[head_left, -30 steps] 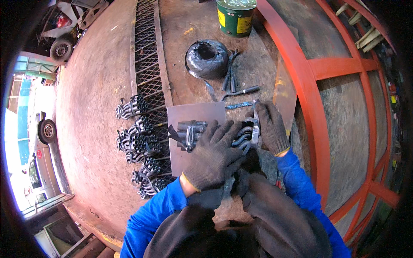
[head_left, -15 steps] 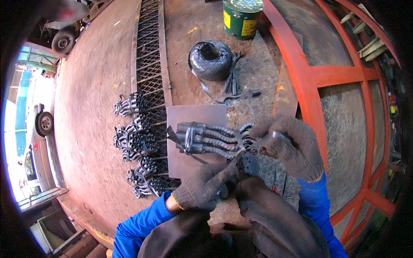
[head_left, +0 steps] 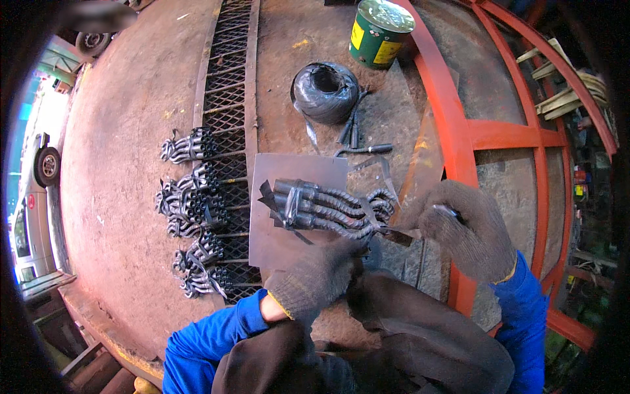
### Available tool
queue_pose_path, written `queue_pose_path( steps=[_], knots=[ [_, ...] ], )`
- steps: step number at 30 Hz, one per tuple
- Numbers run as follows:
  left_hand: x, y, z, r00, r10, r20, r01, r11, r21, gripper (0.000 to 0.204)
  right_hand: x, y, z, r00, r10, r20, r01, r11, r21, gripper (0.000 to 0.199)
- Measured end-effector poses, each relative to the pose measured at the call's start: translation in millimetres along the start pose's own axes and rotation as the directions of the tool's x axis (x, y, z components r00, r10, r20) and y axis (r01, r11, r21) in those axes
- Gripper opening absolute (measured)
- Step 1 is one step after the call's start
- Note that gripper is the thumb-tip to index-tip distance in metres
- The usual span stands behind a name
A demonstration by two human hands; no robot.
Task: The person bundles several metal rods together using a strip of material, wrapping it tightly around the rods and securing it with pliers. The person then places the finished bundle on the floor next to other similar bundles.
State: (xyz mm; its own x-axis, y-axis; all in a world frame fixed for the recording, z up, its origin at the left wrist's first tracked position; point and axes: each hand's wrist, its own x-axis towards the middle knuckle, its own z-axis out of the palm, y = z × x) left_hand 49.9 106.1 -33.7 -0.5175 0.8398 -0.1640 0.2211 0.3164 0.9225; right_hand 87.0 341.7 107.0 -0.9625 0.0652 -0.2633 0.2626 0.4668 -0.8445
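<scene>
A bundle of dark metal rods with twisted ends lies across a grey steel plate, tied near its left end with black strap. My left hand, in a grey knit glove, is curled at the bundle's near right end and pinches the strap there. My right hand, also gloved, is closed to the right of the bundle. A short length of black strap runs taut from the bundle into it.
Several tied rod bundles lie on a floor grate to the left. A roll of black strap, pliers and a green can sit beyond the plate. A red steel frame runs along the right. A car stands far left.
Both hands have come off the top of the bundle. My right hand moved out to the right with the strap, and my left hand drew back toward my body.
</scene>
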Motion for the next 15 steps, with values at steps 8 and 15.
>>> queue_pose_path(
  steps=[8,15],
  knots=[
    [6.4,3.2,-19.7,0.868,0.007,0.497,-0.081,0.988,0.129,0.041,82.1,48.9,21.6,0.988,0.087,-0.126,-0.049,0.958,0.283,0.033],
    [-11.5,-0.8,-26.8,0.858,0.168,0.485,-0.130,0.985,-0.111,0.048,146.7,108.6,42.8,0.956,0.261,-0.131,-0.213,0.929,0.302,0.031]
  ],
)
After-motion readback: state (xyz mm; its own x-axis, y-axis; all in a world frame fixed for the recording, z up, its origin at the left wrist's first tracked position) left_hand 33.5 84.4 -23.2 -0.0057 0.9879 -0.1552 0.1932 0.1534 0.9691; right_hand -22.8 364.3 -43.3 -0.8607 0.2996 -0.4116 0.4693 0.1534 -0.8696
